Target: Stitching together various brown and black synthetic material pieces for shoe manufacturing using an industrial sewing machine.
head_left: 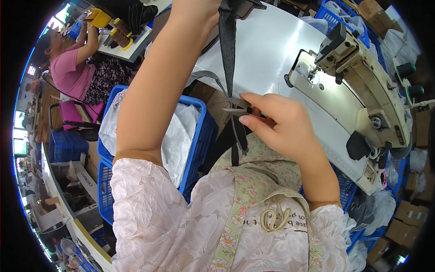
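At the top edge, my left hand [204, 10] is partly cut off by the frame, raised and closed on a black strap [227, 50] that hangs down in front of me. My right hand [283, 122] grips a small pair of thread snips [234, 110], whose handle is mostly hidden in the fingers. The two blades point left and stand apart, at the lower part of the strap. A thinner dark strip [209, 74] curves off to the left beside it, and loose strap ends dangle below the blades over my lap.
A white sewing table [258, 50] carries a sewing machine [362, 90] at the right. Blue crates [201, 122] with white plastic lining stand at my left. Further left, a person in pink [74, 72] works at another table with thread cones [120, 38]. Cardboard boxes [410, 217] are stacked far right.
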A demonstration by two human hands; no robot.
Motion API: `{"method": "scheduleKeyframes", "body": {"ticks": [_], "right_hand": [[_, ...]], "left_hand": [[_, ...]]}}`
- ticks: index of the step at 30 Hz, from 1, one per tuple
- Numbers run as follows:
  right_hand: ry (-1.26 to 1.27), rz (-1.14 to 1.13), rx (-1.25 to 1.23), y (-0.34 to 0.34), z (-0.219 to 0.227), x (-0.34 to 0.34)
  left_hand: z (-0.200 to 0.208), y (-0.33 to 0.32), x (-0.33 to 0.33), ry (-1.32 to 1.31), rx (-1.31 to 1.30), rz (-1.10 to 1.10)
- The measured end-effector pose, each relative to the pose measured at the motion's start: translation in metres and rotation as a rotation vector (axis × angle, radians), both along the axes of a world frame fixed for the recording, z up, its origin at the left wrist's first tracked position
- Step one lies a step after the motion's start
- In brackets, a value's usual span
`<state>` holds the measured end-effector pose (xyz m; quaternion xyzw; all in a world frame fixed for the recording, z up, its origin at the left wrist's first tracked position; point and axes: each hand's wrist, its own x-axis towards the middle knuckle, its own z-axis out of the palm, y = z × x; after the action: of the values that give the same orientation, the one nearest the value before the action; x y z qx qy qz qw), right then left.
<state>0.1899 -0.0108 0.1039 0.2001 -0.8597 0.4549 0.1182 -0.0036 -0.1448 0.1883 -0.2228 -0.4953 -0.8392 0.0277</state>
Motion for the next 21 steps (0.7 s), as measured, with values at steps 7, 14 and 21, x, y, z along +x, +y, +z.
{"method": "scheduleKeyframes", "body": {"ticks": [7, 14, 21], "right_hand": [[0.272, -0.140, 0.474, -0.008, 0.024, 0.014], [0.113, -0.181, 0.298, -0.002, 0.026, 0.021], [0.016, -0.146, 0.189, 0.001, 0.025, 0.009]], "left_hand": [[0.003, 0.008, 0.010, -0.047, 0.019, 0.034], [0.002, 0.007, 0.009, -0.034, 0.032, -0.013], [-0.001, 0.009, 0.004, -0.016, 0.035, -0.047]]}}
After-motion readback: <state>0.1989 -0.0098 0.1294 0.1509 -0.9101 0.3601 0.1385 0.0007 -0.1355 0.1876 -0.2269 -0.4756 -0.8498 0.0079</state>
